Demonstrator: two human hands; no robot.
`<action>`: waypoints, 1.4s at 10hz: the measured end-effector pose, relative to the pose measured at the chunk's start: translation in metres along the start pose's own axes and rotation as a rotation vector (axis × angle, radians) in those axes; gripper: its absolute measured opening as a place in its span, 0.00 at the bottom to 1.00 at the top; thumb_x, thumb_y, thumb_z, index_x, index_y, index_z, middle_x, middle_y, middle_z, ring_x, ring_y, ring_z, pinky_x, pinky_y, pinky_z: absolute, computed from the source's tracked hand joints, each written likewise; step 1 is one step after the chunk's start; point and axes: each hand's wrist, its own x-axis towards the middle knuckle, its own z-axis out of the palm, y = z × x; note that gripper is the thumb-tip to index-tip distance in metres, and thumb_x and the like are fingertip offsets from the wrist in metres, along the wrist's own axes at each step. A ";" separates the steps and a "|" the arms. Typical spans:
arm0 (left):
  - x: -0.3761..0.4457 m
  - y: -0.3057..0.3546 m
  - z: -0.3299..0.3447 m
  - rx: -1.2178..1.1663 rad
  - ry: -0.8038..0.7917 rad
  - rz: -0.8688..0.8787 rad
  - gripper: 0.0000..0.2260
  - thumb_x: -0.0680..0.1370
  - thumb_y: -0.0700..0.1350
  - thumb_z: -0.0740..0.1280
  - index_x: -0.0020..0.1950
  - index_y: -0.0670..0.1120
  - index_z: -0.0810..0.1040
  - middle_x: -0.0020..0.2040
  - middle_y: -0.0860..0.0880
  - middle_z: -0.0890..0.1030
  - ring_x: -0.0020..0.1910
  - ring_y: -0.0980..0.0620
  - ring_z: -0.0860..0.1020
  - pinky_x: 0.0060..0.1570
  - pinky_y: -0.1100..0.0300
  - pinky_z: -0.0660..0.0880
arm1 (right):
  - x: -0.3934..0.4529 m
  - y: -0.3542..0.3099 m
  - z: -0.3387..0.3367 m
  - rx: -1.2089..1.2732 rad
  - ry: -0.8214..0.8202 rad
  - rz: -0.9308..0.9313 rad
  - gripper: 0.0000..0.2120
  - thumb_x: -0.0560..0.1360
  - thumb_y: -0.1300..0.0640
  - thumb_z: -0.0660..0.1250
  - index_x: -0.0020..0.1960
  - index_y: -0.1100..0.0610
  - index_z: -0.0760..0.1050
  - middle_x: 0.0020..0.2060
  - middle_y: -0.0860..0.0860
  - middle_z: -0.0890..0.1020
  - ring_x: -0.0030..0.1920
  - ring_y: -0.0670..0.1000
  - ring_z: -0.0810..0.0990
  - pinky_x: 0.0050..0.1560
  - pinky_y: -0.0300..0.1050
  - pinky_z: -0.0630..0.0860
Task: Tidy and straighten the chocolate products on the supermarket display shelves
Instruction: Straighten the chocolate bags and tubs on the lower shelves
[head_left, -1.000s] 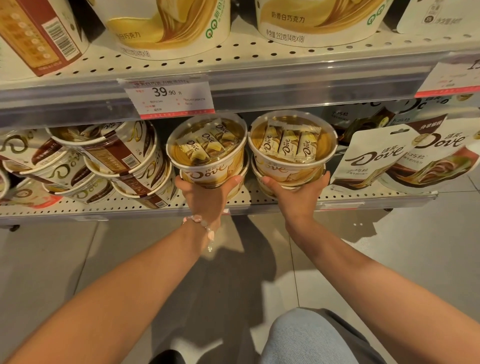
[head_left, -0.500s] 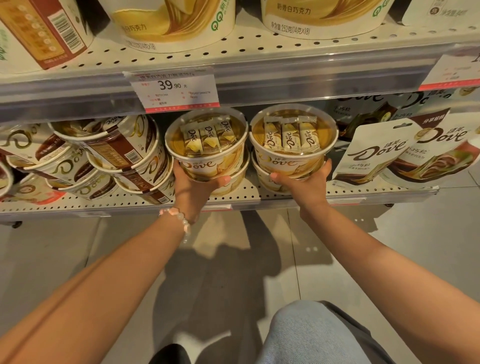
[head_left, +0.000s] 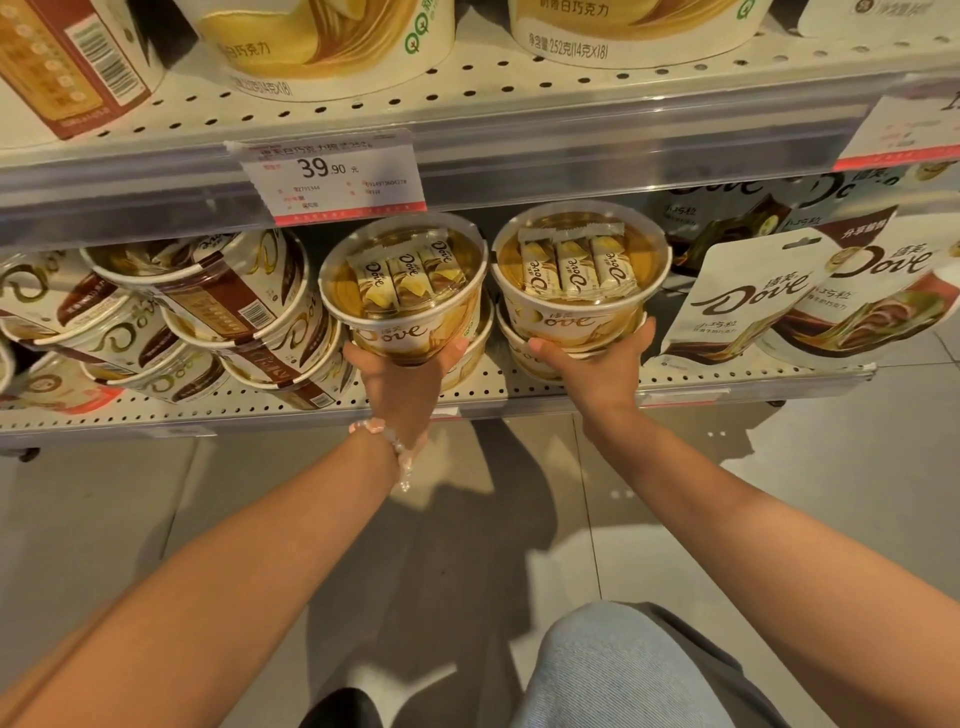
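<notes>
you have one white-chocolate tub in each hand, both on the lower shelf (head_left: 545, 387) under the price tag (head_left: 332, 176). your left hand (head_left: 400, 379) cups the left tub (head_left: 402, 288) from below, thumb and fingers curled round its base, so the grip is closed on it; your right hand (head_left: 597, 364) holds the right tub (head_left: 579, 275) the same way. each tub sits on top of another one, and you tip them so the clear lids and the dove name face out toward the aisle, which looks like the reason for holding low: the label stays uncovered while you square it. the two tubs stand side by side, just apart. to the left, the brown tubs (head_left: 197, 312) lie tumbled on their sides, likely the next thing to straighten. to the right, the pouches (head_left: 748, 301) lean against each other
</notes>
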 end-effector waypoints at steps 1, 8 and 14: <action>0.005 0.000 -0.005 -0.008 -0.055 0.015 0.44 0.64 0.49 0.79 0.72 0.41 0.58 0.65 0.41 0.73 0.61 0.45 0.75 0.60 0.48 0.73 | 0.004 -0.001 -0.009 -0.005 -0.054 -0.003 0.55 0.57 0.59 0.82 0.72 0.60 0.49 0.66 0.55 0.70 0.66 0.53 0.70 0.65 0.54 0.71; 0.012 -0.001 0.000 -0.107 -0.138 0.245 0.48 0.60 0.39 0.81 0.72 0.45 0.56 0.67 0.47 0.71 0.66 0.50 0.70 0.66 0.49 0.69 | -0.005 -0.011 0.003 -0.102 0.069 -0.026 0.53 0.57 0.59 0.81 0.73 0.56 0.53 0.68 0.57 0.64 0.69 0.55 0.64 0.69 0.54 0.66; 0.026 0.001 -0.018 0.044 -0.339 0.173 0.49 0.61 0.47 0.81 0.74 0.47 0.55 0.68 0.50 0.71 0.64 0.53 0.72 0.65 0.55 0.70 | -0.002 -0.017 -0.007 -0.116 -0.031 0.017 0.55 0.58 0.61 0.81 0.75 0.55 0.50 0.70 0.56 0.65 0.71 0.57 0.63 0.67 0.59 0.66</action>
